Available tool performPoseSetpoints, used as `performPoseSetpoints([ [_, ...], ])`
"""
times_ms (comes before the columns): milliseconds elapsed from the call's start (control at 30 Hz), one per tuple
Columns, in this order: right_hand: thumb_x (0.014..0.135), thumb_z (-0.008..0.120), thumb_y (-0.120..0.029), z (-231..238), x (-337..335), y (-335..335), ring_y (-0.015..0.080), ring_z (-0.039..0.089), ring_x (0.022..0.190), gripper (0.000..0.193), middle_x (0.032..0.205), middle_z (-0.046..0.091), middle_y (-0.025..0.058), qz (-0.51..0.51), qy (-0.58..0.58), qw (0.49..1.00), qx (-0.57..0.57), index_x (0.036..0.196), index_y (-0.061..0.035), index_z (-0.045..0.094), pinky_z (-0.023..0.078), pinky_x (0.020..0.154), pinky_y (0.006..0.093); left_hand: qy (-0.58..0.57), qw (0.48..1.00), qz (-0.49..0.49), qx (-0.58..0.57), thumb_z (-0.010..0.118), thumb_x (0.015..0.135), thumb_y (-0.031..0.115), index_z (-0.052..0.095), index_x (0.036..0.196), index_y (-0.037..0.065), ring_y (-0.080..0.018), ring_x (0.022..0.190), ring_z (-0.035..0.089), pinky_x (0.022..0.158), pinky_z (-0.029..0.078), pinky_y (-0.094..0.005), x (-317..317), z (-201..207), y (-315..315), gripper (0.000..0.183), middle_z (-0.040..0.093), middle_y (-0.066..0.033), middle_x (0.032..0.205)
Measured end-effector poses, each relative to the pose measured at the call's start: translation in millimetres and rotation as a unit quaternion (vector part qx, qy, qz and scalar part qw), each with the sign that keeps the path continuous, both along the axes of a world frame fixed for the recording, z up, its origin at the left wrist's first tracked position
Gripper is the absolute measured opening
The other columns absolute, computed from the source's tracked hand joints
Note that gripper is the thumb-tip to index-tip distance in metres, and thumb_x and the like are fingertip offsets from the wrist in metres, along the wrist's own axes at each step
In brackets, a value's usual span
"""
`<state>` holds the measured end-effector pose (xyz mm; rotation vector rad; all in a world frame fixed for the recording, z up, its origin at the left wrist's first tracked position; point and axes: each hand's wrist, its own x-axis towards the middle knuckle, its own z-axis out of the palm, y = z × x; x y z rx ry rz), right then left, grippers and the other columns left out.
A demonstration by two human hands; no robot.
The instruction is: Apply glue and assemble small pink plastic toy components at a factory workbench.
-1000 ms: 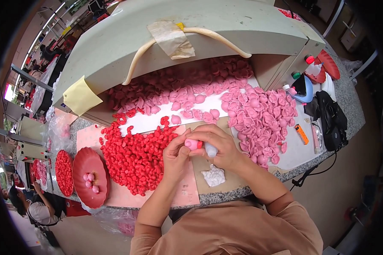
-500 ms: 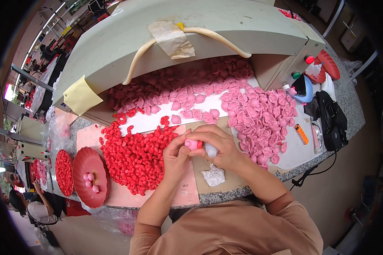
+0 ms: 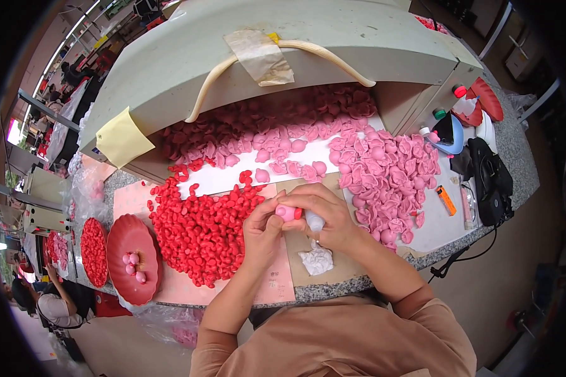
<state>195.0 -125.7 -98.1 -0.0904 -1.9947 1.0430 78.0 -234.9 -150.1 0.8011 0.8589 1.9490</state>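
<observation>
In the middle, my left hand (image 3: 261, 231) is closed around a small pink rounded piece (image 3: 286, 212) with a red part at its right end. My right hand (image 3: 333, 220) comes up close against it, its fingertips reaching the red end. A small whitish squeeze bottle (image 3: 314, 221) is gripped in that same hand, pointing downward. Below it lies a crumpled white tissue (image 3: 317, 261). Left of my hands spreads a heap of small red curved pieces (image 3: 201, 235). Pink petal-shaped pieces and balls (image 3: 390, 179) are piled to the right.
A grey hood-like cabinet (image 3: 333, 63) arches over more pink pieces. At left stand a red scalloped dish (image 3: 122, 239) with several pink balls and a tray of red pieces (image 3: 94, 254). An orange lighter (image 3: 446, 200) and a black bag (image 3: 489, 182) lie right.
The view has shifted slightly. Both hands keep nearly the same pose around the pink piece, and the bottle's lower tip now shows above the tissue.
</observation>
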Motion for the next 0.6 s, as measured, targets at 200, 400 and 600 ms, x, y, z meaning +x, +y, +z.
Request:
performPoseSetpoints([
  [200, 0.069, 0.072, -0.005, 1.0, 1.0, 0.5, 0.0253, 0.058, 0.091, 0.038, 0.1, 0.059, 0.0111, 0.003, -0.004, 1.0, 0.0, 0.105, -0.0023, 0.06, 0.048, 0.077, 0.0333, -0.008, 1.0, -0.004, 0.005, 0.059, 0.088, 0.016, 0.053, 0.118, 0.005, -0.0201, 0.113, 0.051, 0.096, 0.043, -0.0355, 0.5, -0.6, -0.8, 0.033, 0.049, -0.0134, 0.128],
  [400, 0.07, 0.072, -0.007, 1.0, 0.4, 0.2, 0.0251, 0.058, 0.09, 0.037, 0.099, 0.059, 0.011, 0.004, 0.002, 1.0, -0.001, 0.104, -0.0022, 0.06, 0.048, 0.077, 0.0334, -0.001, 1.0, 0.003, -0.003, 0.061, 0.087, 0.019, 0.053, 0.119, 0.006, -0.0202, 0.115, 0.049, 0.097, 0.041, -0.0362, 0.3, -2.2, -1.4, 0.035, 0.049, -0.0137, 0.129],
  [600, 0.07, 0.073, -0.008, 2.1, 0.9, -0.3, 0.025, 0.058, 0.09, 0.037, 0.099, 0.059, 0.011, 0.003, 0.003, 1.0, -0.001, 0.104, -0.002, 0.06, 0.048, 0.076, 0.0332, -0.009, 1.0, -0.002, -0.011, 0.061, 0.087, 0.02, 0.054, 0.119, 0.007, -0.02, 0.115, 0.049, 0.097, 0.041, -0.0359, 0.1, -2.5, -2.3, 0.036, 0.048, -0.0138, 0.129],
])
